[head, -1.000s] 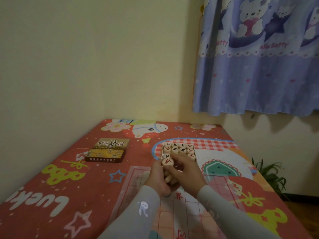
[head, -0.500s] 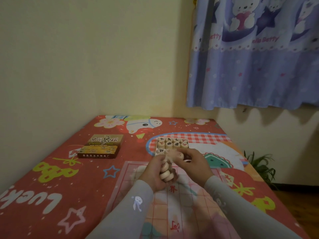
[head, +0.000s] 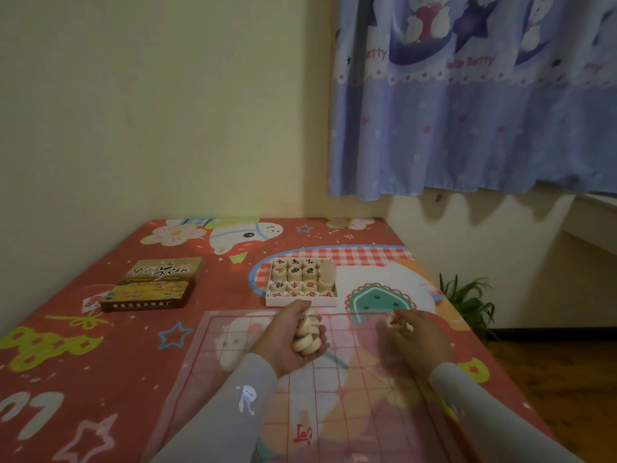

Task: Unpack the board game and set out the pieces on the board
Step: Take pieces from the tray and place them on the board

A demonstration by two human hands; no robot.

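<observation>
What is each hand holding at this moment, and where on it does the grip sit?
The left hand grips a stack of wooden xiangqi pieces, fingers curled round its sides. The right hand pinches a single piece by its rim at the fingertips.

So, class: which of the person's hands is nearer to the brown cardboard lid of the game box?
Left. The left hand, gripping a stack of wooden discs, is over the board, right of the brown cardboard lid. The right hand is farther right still.
</observation>
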